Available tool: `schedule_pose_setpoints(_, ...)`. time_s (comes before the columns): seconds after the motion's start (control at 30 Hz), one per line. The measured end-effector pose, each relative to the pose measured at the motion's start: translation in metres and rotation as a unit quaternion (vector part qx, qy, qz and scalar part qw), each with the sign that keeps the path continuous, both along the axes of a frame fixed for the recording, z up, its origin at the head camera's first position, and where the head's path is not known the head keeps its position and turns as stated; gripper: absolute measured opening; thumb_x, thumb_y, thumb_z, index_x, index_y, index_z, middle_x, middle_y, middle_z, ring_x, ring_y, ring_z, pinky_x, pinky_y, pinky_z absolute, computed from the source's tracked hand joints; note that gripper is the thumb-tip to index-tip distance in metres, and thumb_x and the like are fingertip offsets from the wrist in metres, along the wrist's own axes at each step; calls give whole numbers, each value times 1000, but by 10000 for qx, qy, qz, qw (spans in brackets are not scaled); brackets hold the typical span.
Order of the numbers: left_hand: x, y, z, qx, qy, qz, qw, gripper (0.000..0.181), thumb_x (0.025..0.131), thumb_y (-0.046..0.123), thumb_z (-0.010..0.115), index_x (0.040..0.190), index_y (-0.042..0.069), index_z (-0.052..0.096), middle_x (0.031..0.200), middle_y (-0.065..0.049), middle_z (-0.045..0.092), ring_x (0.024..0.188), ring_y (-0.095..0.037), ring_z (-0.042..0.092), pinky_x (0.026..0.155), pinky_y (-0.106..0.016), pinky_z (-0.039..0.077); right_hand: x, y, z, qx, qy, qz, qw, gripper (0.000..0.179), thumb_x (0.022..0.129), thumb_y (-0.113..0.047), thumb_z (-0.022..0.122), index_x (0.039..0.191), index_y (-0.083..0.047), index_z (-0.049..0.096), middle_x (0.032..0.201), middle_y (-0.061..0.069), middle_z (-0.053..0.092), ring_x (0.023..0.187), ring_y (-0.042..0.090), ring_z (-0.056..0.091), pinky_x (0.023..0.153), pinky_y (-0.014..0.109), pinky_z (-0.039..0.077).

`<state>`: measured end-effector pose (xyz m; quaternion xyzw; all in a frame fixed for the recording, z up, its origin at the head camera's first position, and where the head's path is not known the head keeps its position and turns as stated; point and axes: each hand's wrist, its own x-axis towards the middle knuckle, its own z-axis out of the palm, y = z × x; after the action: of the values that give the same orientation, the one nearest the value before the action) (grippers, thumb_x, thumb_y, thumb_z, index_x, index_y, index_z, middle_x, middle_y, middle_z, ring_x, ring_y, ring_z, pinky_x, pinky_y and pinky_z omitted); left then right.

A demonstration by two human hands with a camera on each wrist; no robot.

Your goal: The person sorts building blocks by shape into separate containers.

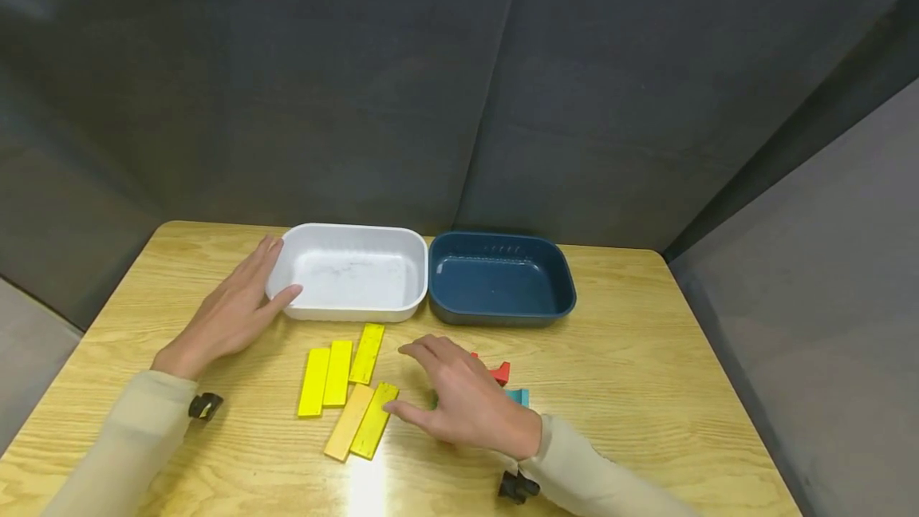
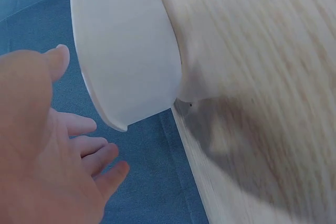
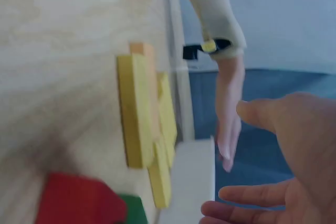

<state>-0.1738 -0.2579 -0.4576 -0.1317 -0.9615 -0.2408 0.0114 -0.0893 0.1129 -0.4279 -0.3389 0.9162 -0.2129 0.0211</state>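
Note:
My left hand (image 1: 233,305) is held at the left end of a white rectangular tub (image 1: 348,314), thumb and fingers spread. In the left wrist view a gap shows between that hand (image 2: 63,145) and the tub's side (image 2: 126,51). My right hand (image 1: 467,397) hovers above the table with loosely extended fingers and nothing held. Several flat yellow blocks (image 1: 337,373) and one paler tan block (image 1: 349,423) lie left of it. Beneath and behind it are a red block (image 1: 501,373) and a teal block (image 1: 518,397), partly hidden. A green block (image 3: 134,208) shows beside the red one in the right wrist view.
A dark blue tub (image 1: 502,319) stands against the white tub's right side, near the table's back edge. Both rest on a wooden table (image 1: 646,389). A dark cloth (image 1: 345,86) hangs behind it, and grey panels (image 1: 826,262) flank the sides.

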Motion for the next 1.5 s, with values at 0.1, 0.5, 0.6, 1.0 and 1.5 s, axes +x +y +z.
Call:
schedule_pose_setpoints(0.1, -1, 0, -1, 5, -45, 1, 10000, 93, 110, 60, 50, 173, 9, 3, 180, -5, -9, 164, -44, 11, 126, -71, 20, 5, -7, -6, 264, -163, 49, 9995, 78, 95, -66, 72, 149, -10, 60, 139, 3, 63, 123, 21, 62, 106, 39, 56)
schedule_pose_setpoints(0.5, -1, 3, -5, 53, -84, 18, 9999, 95, 110, 60, 47, 172, 7, 0, 180, -10, -10, 164, -45, 10, 126, -70, 19, 20, -25, -24, 743, -26, 244, 9969, 90, 90, -74, 71, 149, -7, 57, 140, 4, 58, 126, 21, 57, 113, 36, 49)
schedule_pose_setpoints(0.6, 0, 3, -5, 70, -66, 26, 10000, 94, 111, 59, 47, 172, 5, -1, 180, -11, -10, 164, -46, 9, 126, -71, 19, 22, -28, -30, 849, 135, 314, 9958, 92, 89, -76, 70, 147, -6, 58, 139, 5, 59, 127, 23, 56, 117, 39, 45)
schedule_pose_setpoints(1.0, 1, 4, -7, 68, -237, 99, 9996, 97, 110, 61, 45, 171, 4, -5, 179, -10, -14, 164, -45, 5, 127, -70, 17, 24, -34, -44, 1093, 352, 260, 9930, 93, 85, -83, 68, 139, -7, 57, 125, 3, 56, 108, 19, 53, 98, 31, 50)
schedule_pose_setpoints(1.5, 2, 4, -9, -105, -452, -122, 9988, 90, 113, 58, 40, 171, 2, -2, 179, -11, -15, 164, -45, 6, 127, -70, 18, 20, -41, -46, 1031, 186, 409, 9937, 82, 84, -71, 79, 128, -5, 60, 104, -1, 44, 88, 12, 41, 73, 17, 39)
